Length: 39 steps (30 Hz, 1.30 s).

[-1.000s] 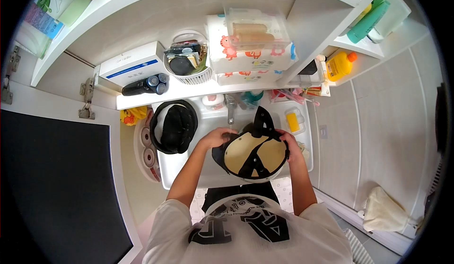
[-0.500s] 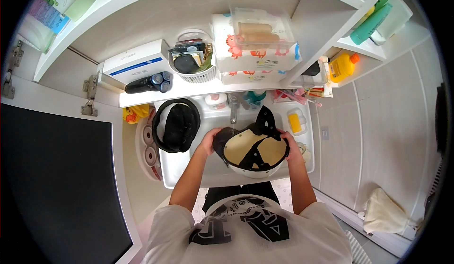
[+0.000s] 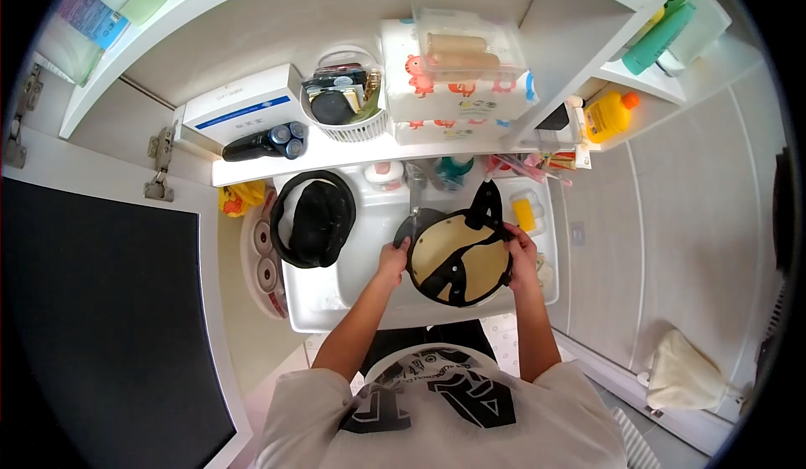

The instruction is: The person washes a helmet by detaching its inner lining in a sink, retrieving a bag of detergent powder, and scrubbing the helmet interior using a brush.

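Note:
A helmet shell [image 3: 480, 269] with a tan inside, black rim and black straps is held over the white sink [image 3: 357, 288], its hollow facing up. My left hand [image 3: 394, 259] grips its dark visor at the left edge. On the right rim, by a black strap flap, my right hand [image 3: 521, 257] is closed on the shell. The metal faucet [image 3: 415, 185] stands just beyond the visor. Left of the helmet, a black padded liner [image 3: 315, 220] lies on the sink's left side.
On the shelf [image 3: 336, 151] above are a black shaver [image 3: 264, 142], a white box [image 3: 243, 106], a basket [image 3: 344, 120] and tissue packs [image 3: 453, 104]. A yellow sponge [image 3: 524, 214] sits in a clear dish at right. An open mirror door [image 3: 101, 326] stands at left.
My left hand has moved right and inward along with the visor. The helmet has turned and shifted slightly right, showing more of its inside. My right hand stays at the right rim.

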Tool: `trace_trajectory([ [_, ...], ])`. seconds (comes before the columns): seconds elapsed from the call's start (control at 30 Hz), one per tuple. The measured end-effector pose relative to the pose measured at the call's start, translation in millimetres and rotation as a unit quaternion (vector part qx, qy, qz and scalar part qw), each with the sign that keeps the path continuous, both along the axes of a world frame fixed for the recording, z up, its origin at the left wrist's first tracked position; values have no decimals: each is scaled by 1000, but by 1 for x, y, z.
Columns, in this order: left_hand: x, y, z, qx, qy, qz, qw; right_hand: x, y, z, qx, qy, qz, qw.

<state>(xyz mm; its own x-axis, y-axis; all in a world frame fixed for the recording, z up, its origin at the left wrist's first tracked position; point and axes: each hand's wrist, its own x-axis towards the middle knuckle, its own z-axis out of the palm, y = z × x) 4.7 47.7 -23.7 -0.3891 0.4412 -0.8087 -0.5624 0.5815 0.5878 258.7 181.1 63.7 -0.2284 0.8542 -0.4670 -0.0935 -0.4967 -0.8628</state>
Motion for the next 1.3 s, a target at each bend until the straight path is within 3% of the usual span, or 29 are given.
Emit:
trace_trajectory([
  [0.13,-3,19,39,-113,71,-92,987,4,-17,9,40,-6,-1,999],
  [0.23,-1,25,33,-111,98,-59,987,-3,-29,25,61,-15,-17,998],
  [0.33,-2,10,-60,56,93,-64,992,-1,-31,22,109,-20,-36,993],
  [0.43,-13,2,-27,77,-61,-125,987,2,-28,24,96,10,-56,994],
  [0.53,2,-3,-40,224,-228,25,947,1,-28,20,115,1,-73,991],
  [0.57,5,-5,-45,194,-250,42,948,2,-29,19,100,3,-70,992],
  [0.63,11,-4,-9,131,-292,78,944,1,-33,21,70,7,-63,996],
  [0.77,18,-7,-1,131,-192,95,968,-6,-36,14,37,18,-86,995],
  [0.97,-14,-28,-29,88,-137,-64,985,0,-34,-18,26,-2,-55,998],
  [1.03,-16,-25,-5,69,-114,-65,989,2,-33,-19,31,-31,-42,998],
  [1.13,-16,-25,2,46,-76,-38,995,11,-31,-30,146,-251,32,956],
  [1.23,-21,-28,-5,54,-41,-28,997,3,-37,-10,329,-473,79,813],
  [1.3,-23,-31,-6,65,-15,-28,997,-6,-45,2,377,-420,138,814],
])
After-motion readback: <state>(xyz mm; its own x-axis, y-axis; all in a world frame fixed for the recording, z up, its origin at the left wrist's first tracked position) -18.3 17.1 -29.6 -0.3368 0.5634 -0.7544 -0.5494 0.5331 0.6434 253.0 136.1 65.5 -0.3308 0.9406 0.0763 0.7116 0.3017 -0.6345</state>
